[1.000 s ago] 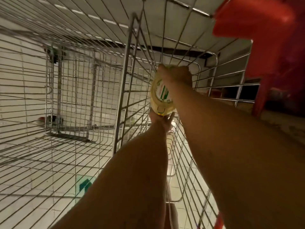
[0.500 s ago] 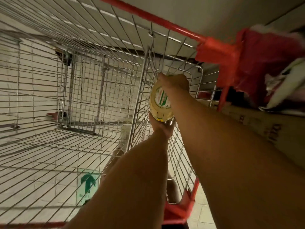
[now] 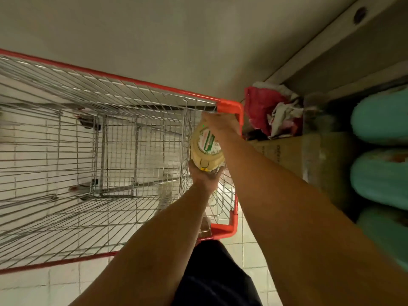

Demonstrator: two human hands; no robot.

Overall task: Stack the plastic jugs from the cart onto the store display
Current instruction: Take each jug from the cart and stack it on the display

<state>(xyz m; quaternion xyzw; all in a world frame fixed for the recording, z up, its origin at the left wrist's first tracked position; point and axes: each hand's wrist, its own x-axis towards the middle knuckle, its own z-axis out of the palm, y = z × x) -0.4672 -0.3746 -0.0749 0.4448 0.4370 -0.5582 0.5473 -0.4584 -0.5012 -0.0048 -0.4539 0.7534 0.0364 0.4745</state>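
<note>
jug [image 3: 206, 149] is mid-frame over the cart [image 3: 229, 106] at its right end — left hand [image 3: 204, 176] cups its near end, right hand [image 3: 217, 123] grips the far end. best to lift it clear of the rim before swinging right — level, both hands on.

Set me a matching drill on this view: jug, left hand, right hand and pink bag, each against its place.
Things:
1 jug
2 left hand
3 right hand
4 pink bag

Places:
A outside the cart, past its far corner
B on the jug's far end
C between both hands
D under the jug's near end

Pairs: 1-C, 2-D, 3-B, 4-A
</note>
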